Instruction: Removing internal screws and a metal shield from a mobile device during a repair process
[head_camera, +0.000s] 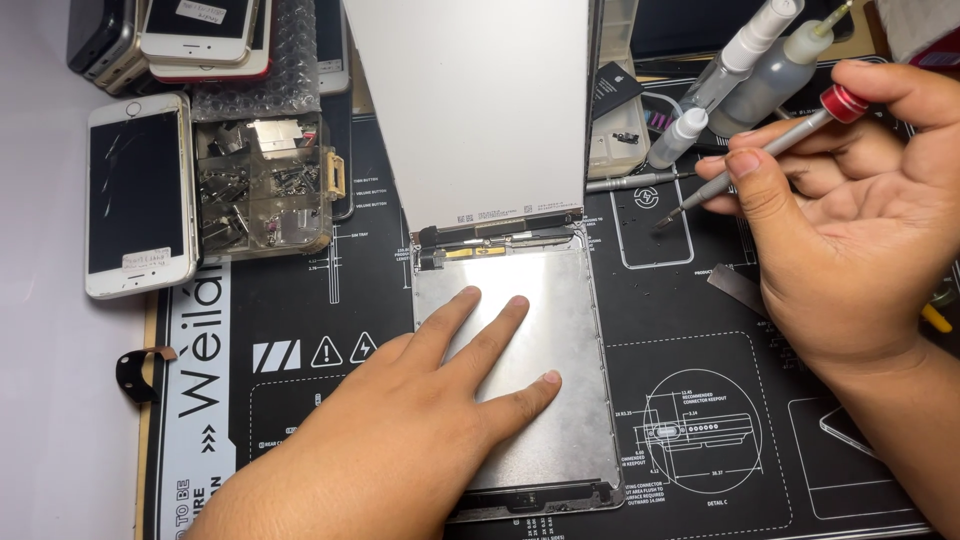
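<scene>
Black repair mat (300, 300): left hand (420, 420) flat, hiding tablet shell (570, 330); right hand (850, 230) pinches screwdriver (760, 160).

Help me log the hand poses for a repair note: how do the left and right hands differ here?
The left hand lies palm down, fingers spread flat on the tablet's metal plate; the right hand is raised, palm showing. The left hand holds nothing; the right hand pinches a red-capped screwdriver. Both are bare and above the black repair mat.
</scene>
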